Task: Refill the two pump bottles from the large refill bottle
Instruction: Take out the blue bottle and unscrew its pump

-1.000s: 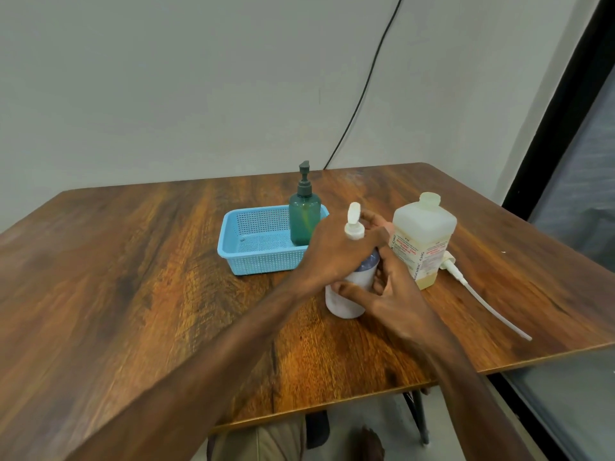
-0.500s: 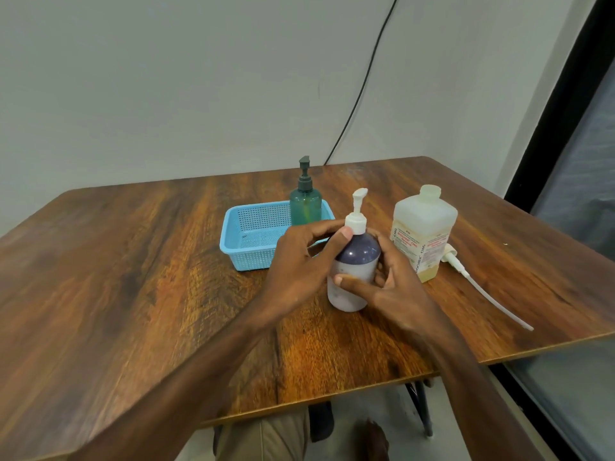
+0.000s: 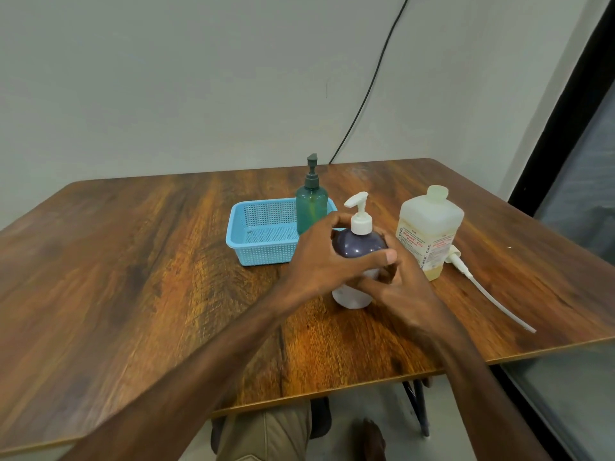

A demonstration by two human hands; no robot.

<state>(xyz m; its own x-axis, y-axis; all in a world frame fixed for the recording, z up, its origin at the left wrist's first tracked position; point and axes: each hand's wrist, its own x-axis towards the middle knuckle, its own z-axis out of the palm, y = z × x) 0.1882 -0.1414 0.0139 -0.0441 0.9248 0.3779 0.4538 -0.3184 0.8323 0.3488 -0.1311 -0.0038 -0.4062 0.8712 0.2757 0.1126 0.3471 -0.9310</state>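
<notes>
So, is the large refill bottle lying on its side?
No, the large refill bottle stands upright on the table, beside the purple pump bottle.

Pump bottle (image 3: 357, 244), within the fingers (image 3: 372, 259): dark purple shoulder, white base, white pump.
Second pump bottle (image 3: 311, 211), beyond the fingers: translucent teal, dark green pump.
Basket (image 3: 263, 234), left of the fingers: light blue, gridded holes.
Refill bottle (image 3: 429, 224), right of the fingers: milky white, yellow bottom, red-printed label.
Table (image 3: 133, 261): streaked brown wood grain.
</notes>
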